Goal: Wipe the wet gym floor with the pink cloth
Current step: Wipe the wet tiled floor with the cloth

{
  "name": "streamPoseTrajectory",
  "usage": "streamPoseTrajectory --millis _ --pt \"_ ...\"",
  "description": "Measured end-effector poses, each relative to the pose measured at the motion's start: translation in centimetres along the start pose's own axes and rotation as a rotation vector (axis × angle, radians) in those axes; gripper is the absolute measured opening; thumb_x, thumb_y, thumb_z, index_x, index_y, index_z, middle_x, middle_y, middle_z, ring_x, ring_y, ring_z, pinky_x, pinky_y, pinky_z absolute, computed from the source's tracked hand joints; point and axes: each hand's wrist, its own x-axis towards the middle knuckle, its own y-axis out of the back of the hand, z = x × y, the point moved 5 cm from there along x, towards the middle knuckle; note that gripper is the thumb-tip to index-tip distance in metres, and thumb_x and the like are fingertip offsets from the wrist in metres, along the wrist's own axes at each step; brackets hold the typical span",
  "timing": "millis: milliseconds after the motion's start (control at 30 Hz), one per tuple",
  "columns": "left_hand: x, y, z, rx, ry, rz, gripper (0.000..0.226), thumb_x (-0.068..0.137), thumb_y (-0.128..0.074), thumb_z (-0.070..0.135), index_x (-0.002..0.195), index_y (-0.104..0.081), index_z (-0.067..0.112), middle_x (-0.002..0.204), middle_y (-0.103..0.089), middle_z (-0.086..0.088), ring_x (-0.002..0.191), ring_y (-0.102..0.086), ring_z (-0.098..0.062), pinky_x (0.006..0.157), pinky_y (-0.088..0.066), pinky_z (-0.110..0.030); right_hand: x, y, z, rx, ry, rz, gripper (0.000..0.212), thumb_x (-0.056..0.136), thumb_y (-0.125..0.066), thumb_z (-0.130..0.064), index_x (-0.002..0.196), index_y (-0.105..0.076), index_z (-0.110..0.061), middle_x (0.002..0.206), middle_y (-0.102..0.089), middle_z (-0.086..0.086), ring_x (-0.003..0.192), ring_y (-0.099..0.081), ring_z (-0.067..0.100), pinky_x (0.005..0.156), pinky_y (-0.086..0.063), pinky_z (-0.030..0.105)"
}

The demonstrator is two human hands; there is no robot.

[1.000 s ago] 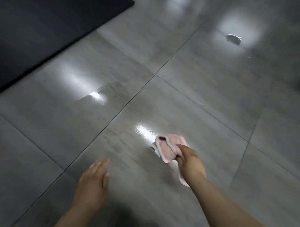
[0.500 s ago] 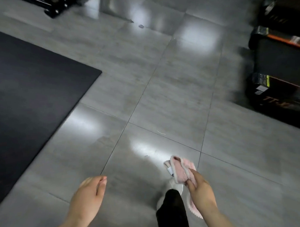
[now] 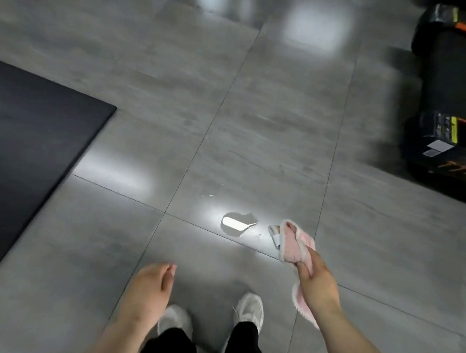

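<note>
Grey floor tiles (image 3: 265, 138) carry a small puddle (image 3: 237, 224). Right hand (image 3: 316, 279) pinches the pink cloth (image 3: 292, 247) just beside it; left hand (image 3: 151, 290) hangs relaxed, holding nothing.

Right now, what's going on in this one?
A standing person grips the pink cloth in the right hand, with the left hand open and holding nothing. A small puddle shines on the grey tiled floor just ahead of their white shoes. It looks not yet wiped.

Right hand (image 3: 316, 281) pinches the cloth (image 3: 292, 244), right of the shoes (image 3: 250, 311); left hand (image 3: 148, 290) hangs loose, left of them.
</note>
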Motion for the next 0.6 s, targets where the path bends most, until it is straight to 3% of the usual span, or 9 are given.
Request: streamPoseTrajectory --millis 100,167,233,333,400,500,600 --pt "7.0 -6.6 0.2 0.021 -0.121 -0.044 0.065 0.074 -0.019 0.046 0.098 -0.065 0.008 0.100 -0.069 -0.012 0.100 -0.061 -0.030 0.086 -0.047 -0.036 6.8 -5.0 2.5 -0.004 0.033 0.005 0.041 0.094 -0.045 -0.015 0.134 -0.045 -0.020 0.134 -0.051 0.011 0.120 -0.048 0.029 0.084 -0.035 0.027" --pt "11.5 -11.1 -0.9 0.055 -0.237 -0.066 0.073 0.069 -0.011 0.050 0.092 -0.065 0.007 0.095 -0.069 -0.011 0.095 -0.061 -0.028 0.079 -0.045 -0.032 10.8 -8.2 4.4 0.029 0.089 0.025 0.039 0.093 -0.045 -0.017 0.132 -0.048 -0.016 0.127 -0.055 0.008 0.118 -0.049 0.027 0.079 -0.030 0.019" --pt "15.6 -15.1 -2.9 0.144 -0.299 -0.107 0.065 0.069 -0.013 0.048 0.081 -0.062 0.008 0.085 -0.068 -0.012 0.086 -0.061 -0.030 0.070 -0.041 -0.030 14.5 -11.1 6.7 0.085 0.105 0.052 0.037 0.092 -0.047 -0.014 0.128 -0.052 -0.012 0.114 -0.056 0.002 0.117 -0.050 0.025 0.075 -0.027 0.012" --pt "21.5 -19.5 -5.1 0.281 -0.416 -0.159 0.049 0.076 -0.028 0.041 0.087 -0.067 0.013 0.086 -0.072 -0.008 0.082 -0.069 -0.026 0.080 -0.037 -0.030 19.5 -14.6 10.0 0.072 0.135 0.132 0.038 0.091 -0.047 -0.015 0.129 -0.052 -0.011 0.126 -0.056 0.008 0.120 -0.049 0.026 0.085 -0.028 0.014" --pt "25.8 -20.7 -4.5 0.348 -0.505 -0.111 0.059 0.075 -0.024 0.045 0.102 -0.065 0.012 0.105 -0.070 -0.010 0.098 -0.067 -0.023 0.093 -0.027 -0.026 22.6 -16.6 11.8 0.081 0.148 0.179 0.042 0.089 -0.046 -0.019 0.129 -0.051 -0.009 0.132 -0.053 0.012 0.122 -0.048 0.028 0.090 -0.028 0.017" --pt "31.3 -21.6 -4.1 0.415 -0.462 -0.072 0.094 0.059 0.001 0.059 0.130 -0.043 0.017 0.144 -0.040 -0.004 0.133 -0.036 -0.018 0.113 -0.015 -0.029 26.3 -19.7 13.2 0.114 0.201 0.153 0.051 0.085 -0.042 -0.028 0.132 -0.048 -0.011 0.133 -0.053 0.010 0.120 -0.049 0.023 0.092 -0.028 0.019" --pt "32.3 -23.0 -6.1 0.552 -0.420 -0.151 0.102 0.050 0.010 0.057 0.139 -0.026 0.023 0.153 -0.019 0.000 0.141 -0.018 -0.014 0.116 -0.006 -0.030 28.0 -21.7 14.1 0.064 0.221 0.079 0.040 0.093 -0.047 -0.018 0.133 -0.047 -0.015 0.135 -0.052 0.004 0.123 -0.047 0.018 0.095 -0.027 0.017"
